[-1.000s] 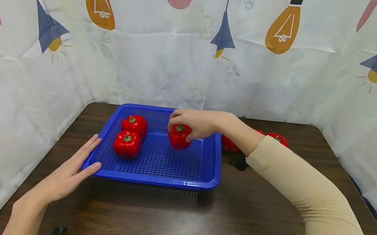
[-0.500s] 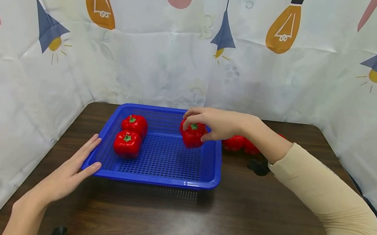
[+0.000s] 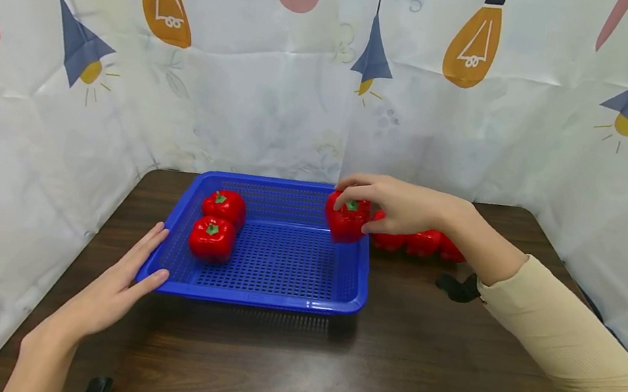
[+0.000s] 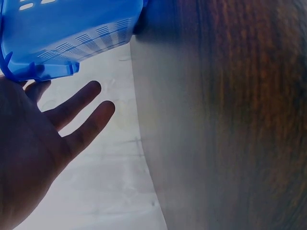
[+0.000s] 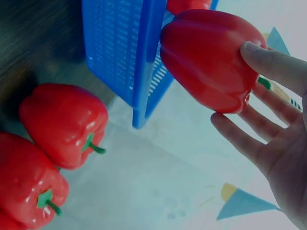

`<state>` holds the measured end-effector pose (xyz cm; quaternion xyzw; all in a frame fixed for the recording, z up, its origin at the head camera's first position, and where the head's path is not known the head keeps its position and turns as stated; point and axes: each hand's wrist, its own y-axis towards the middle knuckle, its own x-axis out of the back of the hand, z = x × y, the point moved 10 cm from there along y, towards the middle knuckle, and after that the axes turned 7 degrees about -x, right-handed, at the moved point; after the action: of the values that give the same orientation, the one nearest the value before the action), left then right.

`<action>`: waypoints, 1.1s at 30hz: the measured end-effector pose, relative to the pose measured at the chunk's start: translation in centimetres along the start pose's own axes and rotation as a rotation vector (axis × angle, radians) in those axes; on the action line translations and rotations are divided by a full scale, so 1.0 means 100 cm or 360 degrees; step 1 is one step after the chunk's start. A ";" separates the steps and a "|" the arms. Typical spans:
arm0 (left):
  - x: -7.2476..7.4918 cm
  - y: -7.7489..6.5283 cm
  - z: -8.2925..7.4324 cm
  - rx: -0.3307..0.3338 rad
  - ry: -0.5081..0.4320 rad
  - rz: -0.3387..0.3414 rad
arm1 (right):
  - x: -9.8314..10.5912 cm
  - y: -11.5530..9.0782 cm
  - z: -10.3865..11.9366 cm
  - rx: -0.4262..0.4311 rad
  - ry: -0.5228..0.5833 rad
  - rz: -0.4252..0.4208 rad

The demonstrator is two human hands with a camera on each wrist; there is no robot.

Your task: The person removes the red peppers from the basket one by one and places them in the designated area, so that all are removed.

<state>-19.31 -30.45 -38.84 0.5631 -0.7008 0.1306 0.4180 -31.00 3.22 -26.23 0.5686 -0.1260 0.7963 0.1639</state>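
Right hand (image 3: 399, 206) pinches a red bell pepper (image 3: 347, 220) between thumb and fingers, raised at the far right corner of the blue plastic basket (image 3: 272, 301). Left hand (image 3: 103, 300), fingers spread, rests against the basket's left rim. Two red peppers (image 3: 212, 239) sit inside by the left wall; at least three other peppers (image 3: 422, 242) lie on the desk (image 3: 415, 376), right of the basket. Step in hand, by my reading: bringing a pepper out over the right rim. Next move calls for clearing that rim. Versus a second ago: held pepper has shifted rightward from deeper inside the basket; left hand and inner pair unmoved.
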 end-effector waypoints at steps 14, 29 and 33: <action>-0.001 0.001 0.000 0.0009 0.0005 0.0007 | 0.020 -0.034 -0.011 -0.0007 0.0025 -0.0184; 0.000 0.001 0.000 0.0006 0.0017 0.0015 | 0.032 -0.073 -0.026 -0.0126 -0.0043 -0.0269; 0.000 0.001 0.001 0.0010 0.0022 0.0018 | 0.028 -0.080 -0.030 -0.0158 -0.0046 -0.0260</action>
<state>-19.44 -30.51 -38.84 0.5597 -0.7006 0.1390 0.4202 -31.24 11.99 -24.43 0.5796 -0.1209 0.7647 0.2543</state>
